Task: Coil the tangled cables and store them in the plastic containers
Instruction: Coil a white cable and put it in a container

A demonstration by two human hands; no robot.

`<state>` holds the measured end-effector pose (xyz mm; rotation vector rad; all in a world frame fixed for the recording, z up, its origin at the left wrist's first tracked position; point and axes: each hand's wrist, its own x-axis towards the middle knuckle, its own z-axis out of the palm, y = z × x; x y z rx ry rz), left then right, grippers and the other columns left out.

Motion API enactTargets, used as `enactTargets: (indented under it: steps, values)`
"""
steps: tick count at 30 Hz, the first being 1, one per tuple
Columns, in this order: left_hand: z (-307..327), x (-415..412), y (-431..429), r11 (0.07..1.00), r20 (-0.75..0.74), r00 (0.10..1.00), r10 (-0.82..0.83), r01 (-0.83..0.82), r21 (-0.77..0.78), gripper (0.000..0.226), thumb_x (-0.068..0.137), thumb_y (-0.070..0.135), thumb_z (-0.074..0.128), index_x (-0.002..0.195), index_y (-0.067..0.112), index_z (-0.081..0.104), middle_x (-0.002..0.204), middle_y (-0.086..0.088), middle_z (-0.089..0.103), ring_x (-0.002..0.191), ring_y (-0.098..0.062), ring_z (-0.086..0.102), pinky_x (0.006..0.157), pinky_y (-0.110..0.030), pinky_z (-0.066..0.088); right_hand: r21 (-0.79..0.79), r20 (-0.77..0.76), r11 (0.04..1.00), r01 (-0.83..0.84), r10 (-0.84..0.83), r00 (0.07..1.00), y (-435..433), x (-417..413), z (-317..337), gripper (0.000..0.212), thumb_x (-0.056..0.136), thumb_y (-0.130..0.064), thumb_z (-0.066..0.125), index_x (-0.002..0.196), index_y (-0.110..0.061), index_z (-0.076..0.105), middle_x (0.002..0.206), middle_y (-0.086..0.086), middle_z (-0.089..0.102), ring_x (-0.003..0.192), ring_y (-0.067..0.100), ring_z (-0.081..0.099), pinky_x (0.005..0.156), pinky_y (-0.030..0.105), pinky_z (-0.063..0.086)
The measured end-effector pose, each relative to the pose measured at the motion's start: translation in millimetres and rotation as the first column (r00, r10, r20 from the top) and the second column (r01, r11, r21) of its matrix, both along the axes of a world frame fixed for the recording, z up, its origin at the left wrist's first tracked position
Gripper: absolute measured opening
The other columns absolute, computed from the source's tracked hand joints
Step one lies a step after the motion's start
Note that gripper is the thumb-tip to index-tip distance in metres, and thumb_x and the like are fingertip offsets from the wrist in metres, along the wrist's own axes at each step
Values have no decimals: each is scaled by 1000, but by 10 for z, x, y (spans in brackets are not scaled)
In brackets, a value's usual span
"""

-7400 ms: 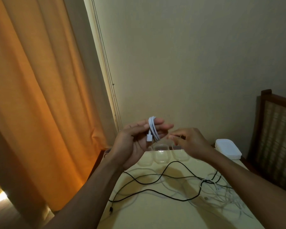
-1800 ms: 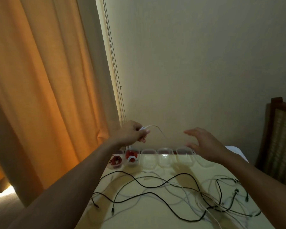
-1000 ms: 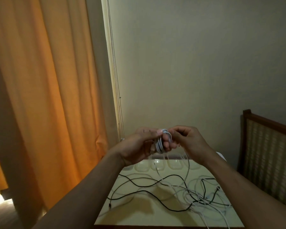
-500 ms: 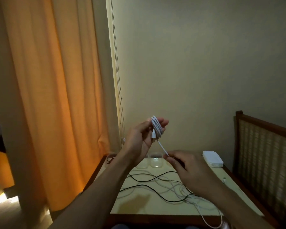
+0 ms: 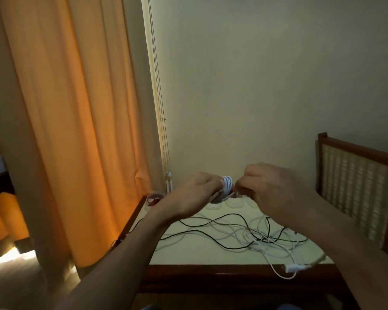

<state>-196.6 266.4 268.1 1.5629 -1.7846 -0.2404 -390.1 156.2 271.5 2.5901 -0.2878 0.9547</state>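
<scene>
Gripping a white coil [image 5: 227,186] with curled left fingers [image 5: 212,182], pinching its loose end with right fingers [image 5: 244,186]. Held above counter [image 5: 188,253], tangled cables [image 5: 244,233] at 6 o'clock.

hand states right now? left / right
Left hand: grips the white cable, coiled at its fingers.
Right hand: fingers curled, pinching the same cable just beside the coil.
</scene>
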Motion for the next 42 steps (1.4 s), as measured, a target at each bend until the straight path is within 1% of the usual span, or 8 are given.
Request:
enactTargets:
  steps: [3, 7, 12, 16, 21, 25, 31, 42]
  values:
    - [-34, -6, 37, 990, -31, 998, -49, 53, 131, 27, 100, 32, 51, 104, 21, 76, 104, 3, 75, 98, -19, 67, 92, -47, 51, -61, 52, 998, -24, 28, 998, -15, -81, 171, 8, 84, -23, 79, 88, -26, 72, 81, -9, 61, 70, 17, 59, 48, 30, 45]
    - [-132, 5, 85, 946, -168, 962, -217, 249, 207, 22, 105, 19, 55, 118, 9, 70, 118, -2, 75, 116, -14, 67, 110, -46, 47, -92, 181, 989, -115, 131, 975, -119, -105, 373, 17, 95, -30, 65, 99, -20, 77, 86, -4, 65, 71, 18, 62, 52, 36, 53]
    - [-151, -86, 118, 868, -577, 694, -431, 494, -55, 21, 105, 16, 43, 102, 5, 61, 105, -16, 67, 105, -29, 62, 96, -41, 46, 305, 381, 907, -289, 162, 910, -269, 46, 223, 14, 92, -27, 71, 101, -21, 80, 84, -10, 70, 69, 0, 60, 70, 17, 45]
    - [-140, -154, 80, 843, -769, 427, -475, 471, -260, 25, 106, 16, 37, 91, 7, 55, 88, -12, 52, 92, -24, 61, 89, -34, 50, 698, 375, 621, -356, 107, 921, -278, 163, -56, 16, 94, -25, 69, 100, -37, 78, 81, -2, 74, 77, 13, 67, 74, 33, 51]
    - [-205, -156, 55, 870, -847, 259, -463, 317, -378, 26, 107, 19, 40, 95, 6, 59, 83, -10, 56, 93, -24, 64, 92, -32, 54, 822, 494, 244, -515, 144, 857, -27, 233, -266, 22, 99, -23, 60, 106, -31, 79, 73, 7, 62, 54, 14, 40, 50, 25, 33]
    - [-205, -160, 67, 877, -879, 191, -437, 308, -369, 27, 105, 21, 43, 95, 5, 62, 82, -11, 58, 95, -25, 67, 93, -32, 56, 855, 513, -4, -518, 146, 846, 58, 158, -266, 32, 101, -40, 52, 103, -20, 78, 76, 13, 54, 57, 15, 33, 52, 29, 24]
    - [-216, -178, 82, 850, -912, 38, -407, 381, -364, 27, 101, 23, 50, 90, 5, 65, 81, -10, 56, 86, -24, 68, 89, -31, 58, 855, 503, 96, -510, 90, 860, 180, 132, -259, 40, 94, -42, 60, 90, -5, 75, 69, 6, 57, 56, 13, 35, 50, 24, 30]
    - [-366, -209, 55, 880, -897, 295, -329, 440, -179, 28, 105, 20, 44, 100, -3, 61, 93, -20, 56, 84, -26, 64, 80, -31, 56, 854, 521, -16, -521, -17, 854, 249, 42, -556, 23, 90, -26, 68, 82, -5, 73, 64, 5, 43, 48, 10, 25, 49, 27, 20]
